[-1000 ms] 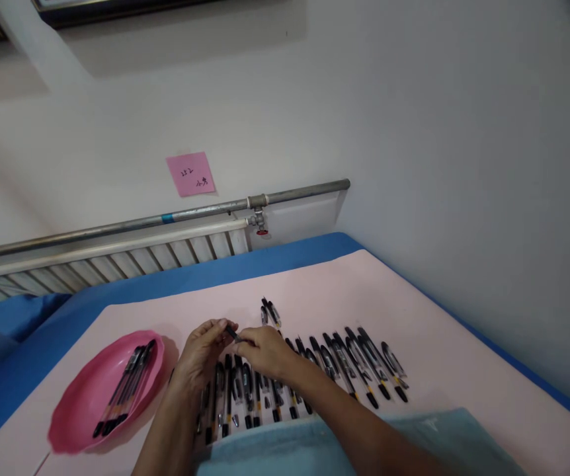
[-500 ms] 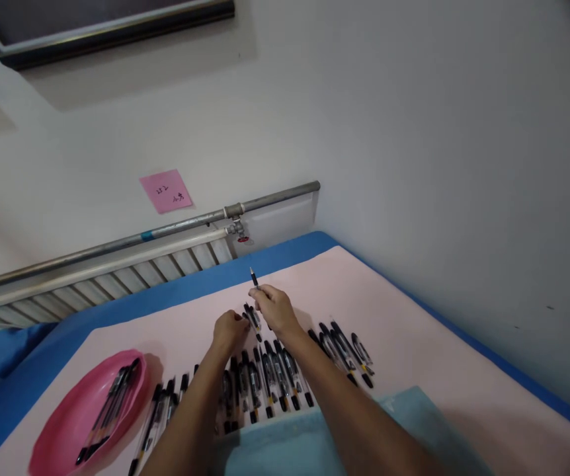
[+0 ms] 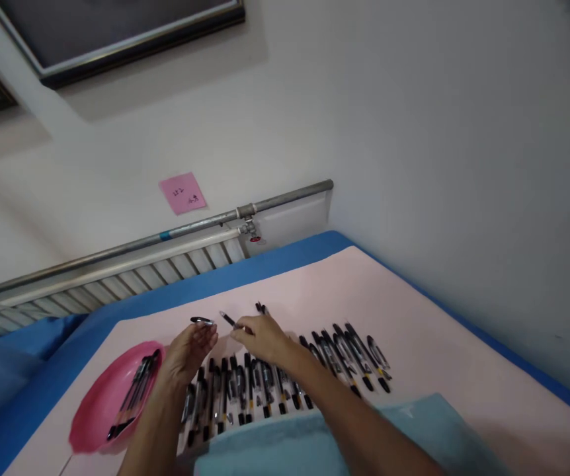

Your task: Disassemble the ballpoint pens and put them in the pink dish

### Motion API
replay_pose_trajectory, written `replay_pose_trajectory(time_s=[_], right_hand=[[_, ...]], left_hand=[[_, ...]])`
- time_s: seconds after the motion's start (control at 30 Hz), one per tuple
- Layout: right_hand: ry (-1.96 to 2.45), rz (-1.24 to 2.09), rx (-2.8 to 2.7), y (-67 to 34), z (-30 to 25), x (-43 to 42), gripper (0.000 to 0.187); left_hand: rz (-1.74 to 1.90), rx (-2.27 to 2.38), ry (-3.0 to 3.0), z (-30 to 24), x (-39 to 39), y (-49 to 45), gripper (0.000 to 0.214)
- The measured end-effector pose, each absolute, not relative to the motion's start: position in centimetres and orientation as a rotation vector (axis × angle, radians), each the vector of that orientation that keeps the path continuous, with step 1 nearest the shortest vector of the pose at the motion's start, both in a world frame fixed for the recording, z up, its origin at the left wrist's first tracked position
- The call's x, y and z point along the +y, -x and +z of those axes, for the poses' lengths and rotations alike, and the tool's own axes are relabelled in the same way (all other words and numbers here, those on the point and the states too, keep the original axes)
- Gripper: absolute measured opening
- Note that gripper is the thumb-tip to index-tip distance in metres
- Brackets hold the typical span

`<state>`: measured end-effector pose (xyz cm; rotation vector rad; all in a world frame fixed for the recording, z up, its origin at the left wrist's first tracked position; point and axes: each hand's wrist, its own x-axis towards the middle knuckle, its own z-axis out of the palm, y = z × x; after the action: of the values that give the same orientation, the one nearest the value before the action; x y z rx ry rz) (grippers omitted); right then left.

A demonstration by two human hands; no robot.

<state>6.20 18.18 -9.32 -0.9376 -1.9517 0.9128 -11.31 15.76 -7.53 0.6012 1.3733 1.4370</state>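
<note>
A pen cap [image 3: 202, 320] with a dark clip lies between the fingertips of my left hand [image 3: 190, 349], which is closed on it above the pink sheet. My right hand [image 3: 264, 337] pinches an uncapped pen [image 3: 227, 319], its point aimed up and left toward the cap. Cap and pen are apart. Beneath and beyond my forearms lies a row of pens and loose clear caps [image 3: 248, 387], partly hidden by the right arm. A couple more pens [image 3: 262, 308] show just past my right hand.
To the left is a pink bowl [image 3: 89, 413] with several pens in it. More pens and caps [image 3: 349, 350] lie to the right. Light blue cloth [image 3: 275, 449] covers the near edge. A radiator [image 3: 166, 272], a pipe [image 3: 289, 198] and the wall border the table.
My left hand has moved left from the pens and now holds a cap. My right hand has come lower and tilted its pen leftward toward it. The view has shifted slightly.
</note>
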Motion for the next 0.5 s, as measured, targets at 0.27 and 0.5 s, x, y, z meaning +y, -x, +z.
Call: replay_pose_trajectory(time_s=[0.27,0.5], right_hand=[[0.819,0.780,-2.344,-3.5,-8.9,14.4,0.014],[0.921,0.777,-2.318,-2.6,-8.3,13.2,0.020]], left_hand=[[1.589,1.081,-0.374,-8.4,11.5,14.0,0.012],[1.587,0.891,-0.285,-9.7,11.0,15.1,0.012]])
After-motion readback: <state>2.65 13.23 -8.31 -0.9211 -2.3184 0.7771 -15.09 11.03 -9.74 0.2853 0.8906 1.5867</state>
